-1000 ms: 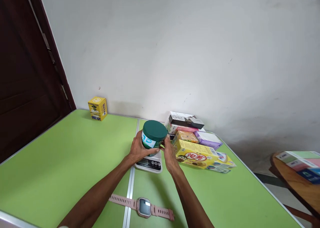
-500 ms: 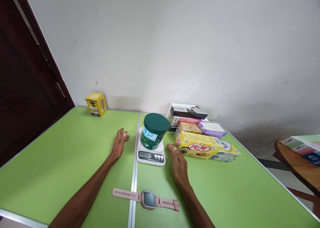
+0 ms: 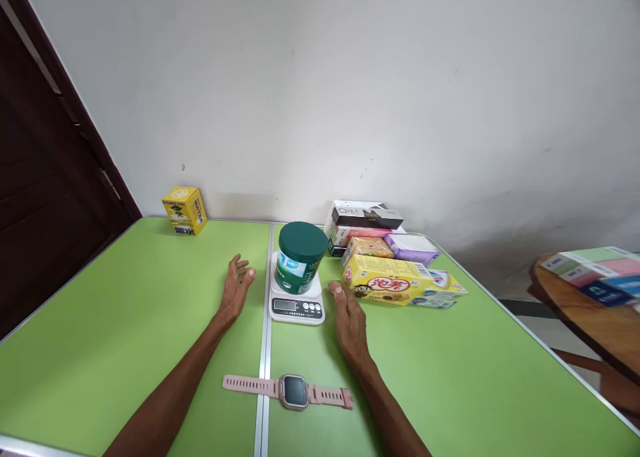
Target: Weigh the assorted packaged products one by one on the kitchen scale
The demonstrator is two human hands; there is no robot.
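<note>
A green-lidded round tin (image 3: pixel 299 257) stands on a small white digital scale (image 3: pixel 296 301) near the middle of the green table (image 3: pixel 125 323). My left hand (image 3: pixel 235 289) lies flat on the table just left of the scale, fingers stretched out, holding nothing. My right hand (image 3: pixel 349 320) rests on its edge just right of the scale, fingers extended and empty. Neither hand touches the tin.
A pink smartwatch (image 3: pixel 293 391) lies flat near the front edge between my forearms. A yellow snack box (image 3: pixel 395 287) and several stacked boxes (image 3: pixel 367 225) sit right of the scale. A small yellow box (image 3: pixel 185 210) stands at the back left. A wooden table with boxes (image 3: pixel 590 290) is at the right.
Both hands let go of the tin, leaving it on the scale, and moved apart to rest on the table on either side of it.
</note>
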